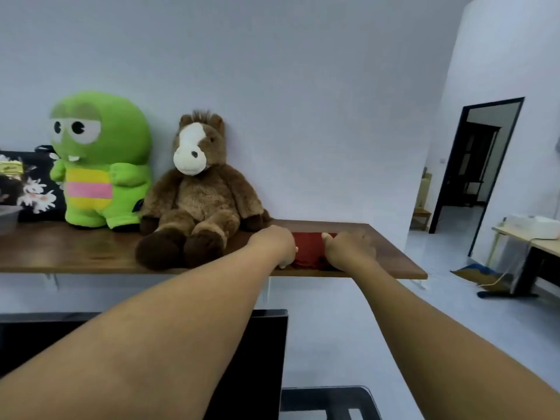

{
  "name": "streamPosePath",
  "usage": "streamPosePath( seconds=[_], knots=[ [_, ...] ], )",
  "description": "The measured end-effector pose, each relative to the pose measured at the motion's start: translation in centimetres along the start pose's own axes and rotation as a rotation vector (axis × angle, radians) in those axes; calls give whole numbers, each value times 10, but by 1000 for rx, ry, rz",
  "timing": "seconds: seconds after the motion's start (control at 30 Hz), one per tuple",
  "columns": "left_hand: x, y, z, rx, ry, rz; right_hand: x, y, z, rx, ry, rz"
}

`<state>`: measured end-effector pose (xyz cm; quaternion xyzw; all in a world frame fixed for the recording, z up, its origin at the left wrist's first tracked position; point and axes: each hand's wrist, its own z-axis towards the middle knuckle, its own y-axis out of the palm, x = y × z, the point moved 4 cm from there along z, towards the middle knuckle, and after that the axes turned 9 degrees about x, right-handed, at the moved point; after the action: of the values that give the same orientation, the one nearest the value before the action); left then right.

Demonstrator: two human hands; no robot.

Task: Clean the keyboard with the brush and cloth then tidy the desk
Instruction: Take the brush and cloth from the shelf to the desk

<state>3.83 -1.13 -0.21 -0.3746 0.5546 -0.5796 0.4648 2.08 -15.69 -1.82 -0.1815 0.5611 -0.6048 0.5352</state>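
Note:
A dark red cloth [309, 249] lies folded on the right part of a wooden wall shelf [391, 256]. Both my arms reach up to it. My left hand [274, 244] grips the cloth's left edge, fingers curled over it. On the cloth's right edge rests my right hand [348, 248], thumb pointing left across the top. The keyboard and the brush are out of view.
A brown plush horse [197, 195] sits just left of my left hand, a green plush figure [100, 159] beside it, then a black floral bag [27, 186]. A dark monitor [260, 359] stands below the shelf. A doorway [475, 165] and a side table [533, 237] are at right.

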Motion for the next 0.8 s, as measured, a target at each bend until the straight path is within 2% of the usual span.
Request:
streamPosePath(
  seconds=[0.13, 0.23, 0.3, 0.47, 0.57, 0.7, 0.8],
  knots=[
    [10, -3, 4, 59, -75, -109, -3, 11, 9, 2, 115, -107],
    [8, -4, 2, 33, -150, -207, -13, 17, 14, -65, 42, -67],
    [2, -6, 0, 33, -184, -246, -17, 15, 14, -45, -37, -66],
    [-8, -11, -10, -73, -175, -299, -16, -1, 5, -20, -39, 163],
    [-7, -24, -27, -114, -139, -365, -6, -29, -5, 46, -78, 217],
    [-3, -48, -58, 29, -105, -569, 15, -74, -30, 177, -147, 219],
    [7, -66, -84, 106, -47, -614, 36, -95, -58, 239, -141, 170]
  ],
)
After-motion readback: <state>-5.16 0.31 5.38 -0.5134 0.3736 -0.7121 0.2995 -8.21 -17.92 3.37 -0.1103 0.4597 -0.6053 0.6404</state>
